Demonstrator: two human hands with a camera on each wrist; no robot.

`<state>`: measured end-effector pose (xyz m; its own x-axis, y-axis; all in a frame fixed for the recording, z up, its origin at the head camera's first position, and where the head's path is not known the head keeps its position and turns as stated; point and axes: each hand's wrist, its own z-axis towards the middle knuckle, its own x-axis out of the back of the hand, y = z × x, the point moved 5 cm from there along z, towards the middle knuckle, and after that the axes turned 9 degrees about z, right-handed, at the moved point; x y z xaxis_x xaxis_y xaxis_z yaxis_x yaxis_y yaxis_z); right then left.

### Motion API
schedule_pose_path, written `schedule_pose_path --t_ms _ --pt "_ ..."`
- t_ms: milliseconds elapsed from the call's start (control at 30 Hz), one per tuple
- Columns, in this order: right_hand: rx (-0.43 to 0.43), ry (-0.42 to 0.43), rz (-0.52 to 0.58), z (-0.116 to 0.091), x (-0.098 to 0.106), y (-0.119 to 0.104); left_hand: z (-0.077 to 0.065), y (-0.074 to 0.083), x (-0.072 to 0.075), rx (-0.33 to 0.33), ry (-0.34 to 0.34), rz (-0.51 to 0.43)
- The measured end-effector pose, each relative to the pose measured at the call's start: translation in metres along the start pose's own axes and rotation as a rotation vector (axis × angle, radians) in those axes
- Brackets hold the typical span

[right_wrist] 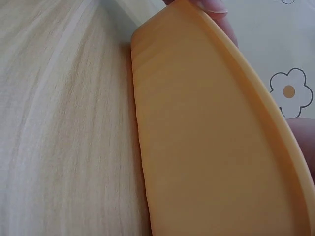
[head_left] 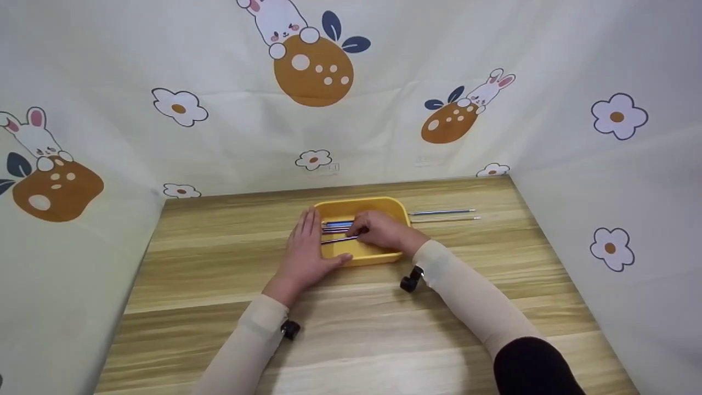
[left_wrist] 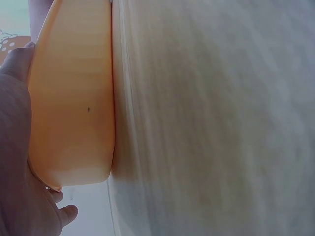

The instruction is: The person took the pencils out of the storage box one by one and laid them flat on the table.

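A yellow plastic basket (head_left: 392, 206) sits on the wooden table, with several striped pencils (head_left: 339, 224) inside it, blue ones among them. My left hand (head_left: 305, 252) rests against the basket's left end, fingers straight along that side and the thumb spread over the front rim. In the left wrist view, its thumb touches the rim of the basket (left_wrist: 74, 98). My right hand (head_left: 381, 229) reaches down into the basket and pinches a dark striped pencil (head_left: 335, 240) with its fingertips. Its grip is mostly out of sight behind the basket wall (right_wrist: 211, 128) in the right wrist view.
Right of the basket, a blue pencil (head_left: 444, 212) and a yellowish pencil (head_left: 447, 220) with pale ends lie side by side, their left ends at the basket's edge. Patterned curtain walls (head_left: 384, 137) border the wooden table (head_left: 351, 329) at the back and sides.
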<state>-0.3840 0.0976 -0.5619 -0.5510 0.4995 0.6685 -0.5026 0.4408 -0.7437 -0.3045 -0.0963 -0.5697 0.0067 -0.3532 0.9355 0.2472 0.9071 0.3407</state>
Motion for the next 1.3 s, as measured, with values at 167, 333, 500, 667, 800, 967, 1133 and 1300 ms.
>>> schedule_pose_path --t_ms 167,333,500,667,800,967,1133,1300 --pt "0.028 0.002 -0.043 0.0002 -0.0006 -0.0031 0.0 0.0001 0.0008 -0.003 0.003 0.01" --pt "0.08 -0.005 -0.093 0.0005 -0.002 -0.006 0.0 -0.0001 0.0012 -0.003 0.0 0.011" --pt "0.07 0.002 -0.101 -0.0001 -0.003 -0.0061 -0.0007 -0.0001 0.0013 -0.002 0.002 0.002" --pt "0.05 0.01 -0.132 -0.0003 -0.0035 -0.0059 -0.0004 -0.0004 0.0005 -0.002 0.005 0.005" --pt "0.039 0.016 -0.147 -0.0008 -0.0032 -0.0044 0.0 -0.0004 0.0002 -0.004 0.016 0.014" --pt "0.045 0.027 -0.134 -0.001 -0.002 -0.0037 -0.0002 -0.0001 0.0004 0.0 0.019 0.014" --pt "0.063 0.026 -0.115 -0.002 -0.0007 -0.004 0.0 0.0005 0.0007 -0.001 0.016 0.007" --pt "0.07 0.016 -0.08 -0.003 0.0 -0.0056 0.0005 -0.0002 -0.0001 0.002 0.002 0.011"
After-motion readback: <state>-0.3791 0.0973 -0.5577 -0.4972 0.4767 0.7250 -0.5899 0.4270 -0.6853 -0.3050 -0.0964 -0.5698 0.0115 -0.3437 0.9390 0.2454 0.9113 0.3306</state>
